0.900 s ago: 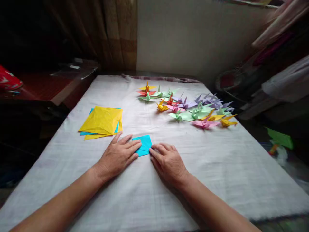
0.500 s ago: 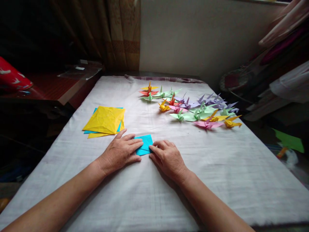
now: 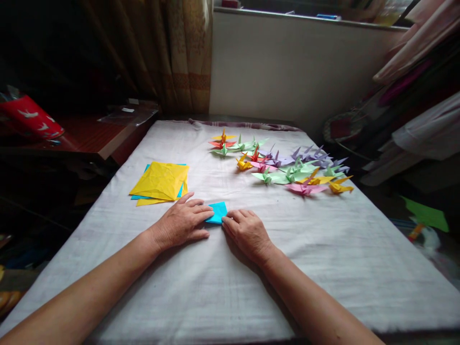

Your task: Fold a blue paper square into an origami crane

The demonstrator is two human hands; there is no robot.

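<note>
Our blue folded paper [image 3: 217,212] lies on the cloth-covered desk [image 3: 215,297], between our hands. Should the covering shift or our fingers press unevenly, we could set a crooked crease. Its far right corner points away from us; with its left side hidden, we cannot tell the long axis. Our right hand [image 3: 247,235] has a narrow grip, pinching the right edge; our left hand [image 3: 181,220] spreads wide over the left, near the yellow sheets [image 3: 160,179].

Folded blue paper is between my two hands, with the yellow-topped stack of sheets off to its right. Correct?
Not quite: the head view shows the yellow-topped stack of sheets off to the left. The folded blue paper is indeed between the left hand and right hand.
</note>
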